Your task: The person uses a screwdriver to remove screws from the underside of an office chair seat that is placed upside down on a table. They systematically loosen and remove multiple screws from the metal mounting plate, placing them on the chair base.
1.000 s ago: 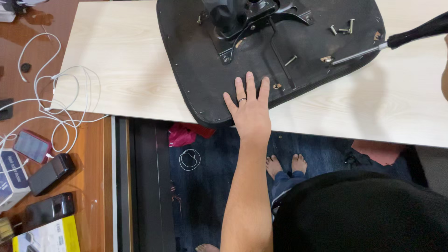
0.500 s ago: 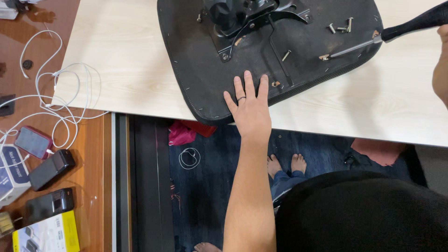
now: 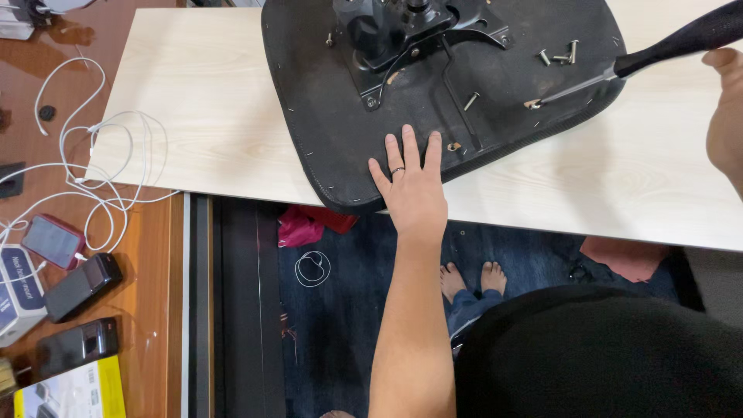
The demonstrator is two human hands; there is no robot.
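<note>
A black chair seat lies upside down on a pale wooden board, with its black metal mechanism facing up. My left hand rests flat on the seat's near edge, fingers spread, a ring on one finger. My right hand is cut off by the right edge of the view, its thumb against the black handle of a screwdriver. The screwdriver's metal tip sits at a small bracket on the seat. Several loose bolts lie on the seat.
White cables, a red-cased phone, two dark devices and boxes lie on the brown desk at the left. Below the board are a dark blue carpet, a red cloth and my bare feet.
The seat has shifted a little left and turned under the screwdriver. My right hand has come further into view at the right edge. My left hand stays flat on the seat.
</note>
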